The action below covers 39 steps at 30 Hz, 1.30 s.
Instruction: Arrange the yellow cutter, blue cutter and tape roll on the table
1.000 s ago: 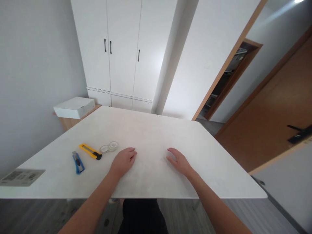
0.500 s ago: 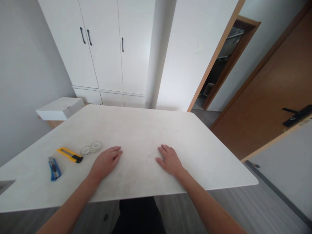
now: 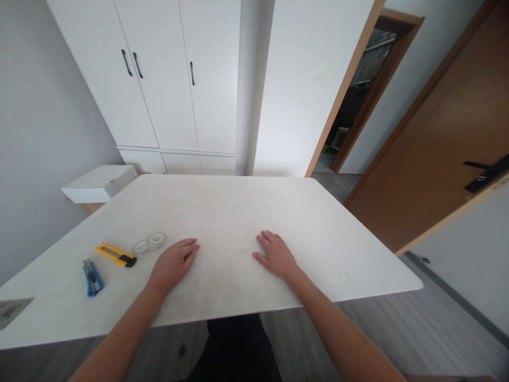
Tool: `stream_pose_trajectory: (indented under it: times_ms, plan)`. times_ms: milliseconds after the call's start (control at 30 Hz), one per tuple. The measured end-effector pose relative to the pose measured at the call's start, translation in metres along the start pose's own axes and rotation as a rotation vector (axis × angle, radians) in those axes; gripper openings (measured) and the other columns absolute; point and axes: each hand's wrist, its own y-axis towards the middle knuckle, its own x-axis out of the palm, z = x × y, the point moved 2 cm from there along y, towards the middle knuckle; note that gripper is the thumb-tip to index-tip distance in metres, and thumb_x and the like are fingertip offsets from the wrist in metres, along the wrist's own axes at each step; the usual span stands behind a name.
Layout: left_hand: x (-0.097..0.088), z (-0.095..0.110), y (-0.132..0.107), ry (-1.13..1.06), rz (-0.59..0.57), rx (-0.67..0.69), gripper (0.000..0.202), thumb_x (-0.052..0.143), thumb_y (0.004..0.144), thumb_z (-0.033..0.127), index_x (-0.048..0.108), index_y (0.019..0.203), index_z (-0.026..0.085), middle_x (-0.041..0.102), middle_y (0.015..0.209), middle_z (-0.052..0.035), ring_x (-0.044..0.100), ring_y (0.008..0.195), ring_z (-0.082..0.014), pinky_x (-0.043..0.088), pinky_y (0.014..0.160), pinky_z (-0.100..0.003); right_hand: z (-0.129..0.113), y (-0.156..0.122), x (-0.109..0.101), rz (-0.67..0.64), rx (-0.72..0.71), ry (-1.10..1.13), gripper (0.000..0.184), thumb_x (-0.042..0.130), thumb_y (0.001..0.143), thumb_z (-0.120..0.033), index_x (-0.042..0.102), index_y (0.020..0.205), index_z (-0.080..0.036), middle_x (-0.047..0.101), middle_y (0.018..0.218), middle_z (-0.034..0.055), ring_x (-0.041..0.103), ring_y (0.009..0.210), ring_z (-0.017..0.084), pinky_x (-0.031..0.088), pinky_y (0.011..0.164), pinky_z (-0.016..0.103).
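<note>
Nothing's really changed: left hand [image 3: 173, 263] sits just right of the tape rolls [image 3: 150, 243], right hand [image 3: 277, 256] farther right. Both are still flat on the table [image 3: 222, 201], fingers stretched out, holding nothing.

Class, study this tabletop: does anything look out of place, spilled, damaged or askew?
Nothing stands out. The left hand and right hand rest flat and empty on the table; the yellow cutter, blue cutter and two tape rolls lie flat left of them, nothing spilled or visibly broken.

White wardrobe [image 3: 159, 79], white box [image 3: 99, 183], open brown door [image 3: 437, 159], wall switch [image 3: 319, 71]
</note>
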Motion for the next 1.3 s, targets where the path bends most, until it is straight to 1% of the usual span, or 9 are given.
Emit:
stream_pose_trajectory:
  times_ms: [133,367,567,733,1000,1300]
  plan:
    - [0.0002,-0.0009,0.0001,0.014,-0.008,0.015,0.040,0.040,0.092,0.040,0.074,0.103,0.022,0.068,0.121,-0.0051,0.062,0.112,-0.0221,0.046,0.102,-0.038,-0.0008,0.0002,-0.0016,0.005,0.003,-0.002,0.062,0.039,0.093,-0.057,0.047,0.139,-0.017,0.041,0.148,0.0142,0.033,0.138,0.026,0.020,0.114,0.044]
    - [0.0002,-0.0001,-0.0003,-0.017,0.010,0.017,0.038,0.040,0.093,0.038,0.073,0.103,0.022,0.067,0.120,-0.0051,0.061,0.112,-0.0214,0.046,0.102,-0.037,-0.0011,0.0004,-0.0024,-0.011,0.012,-0.006,0.062,0.040,0.092,-0.057,0.045,0.141,-0.019,0.040,0.149,0.0125,0.032,0.138,0.026,0.021,0.114,0.045]
    - [-0.0001,0.0001,0.0001,-0.055,0.010,0.003,0.037,0.041,0.092,0.039,0.074,0.101,0.024,0.068,0.120,-0.0043,0.061,0.113,-0.0213,0.045,0.103,-0.038,-0.0001,0.0003,-0.0024,-0.012,0.008,-0.006,0.063,0.039,0.092,-0.058,0.045,0.141,-0.018,0.040,0.149,0.0130,0.033,0.138,0.026,0.021,0.114,0.044]
    - [-0.0003,-0.0003,0.0004,-0.068,0.014,-0.008,0.037,0.041,0.091,0.039,0.074,0.101,0.025,0.068,0.120,-0.0038,0.062,0.111,-0.0213,0.046,0.102,-0.038,-0.0002,0.0001,-0.0021,-0.015,0.015,-0.007,0.063,0.039,0.092,-0.058,0.044,0.142,-0.020,0.040,0.149,0.0123,0.033,0.138,0.025,0.021,0.114,0.045]
    - [-0.0004,-0.0006,0.0003,-0.061,0.016,-0.002,0.037,0.042,0.091,0.039,0.074,0.101,0.025,0.068,0.119,-0.0040,0.062,0.111,-0.0215,0.046,0.102,-0.038,-0.0004,-0.0002,-0.0024,-0.011,0.007,-0.026,0.063,0.039,0.093,-0.058,0.046,0.141,-0.018,0.040,0.148,0.0129,0.034,0.138,0.025,0.022,0.114,0.043]
    - [0.0010,-0.0008,0.0003,-0.044,0.020,-0.004,0.037,0.041,0.091,0.039,0.074,0.101,0.025,0.068,0.120,-0.0029,0.062,0.111,-0.0214,0.047,0.102,-0.037,-0.0016,0.0003,-0.0038,-0.013,0.008,-0.016,0.062,0.040,0.092,-0.057,0.045,0.141,-0.020,0.040,0.148,0.0126,0.034,0.137,0.026,0.022,0.114,0.045]
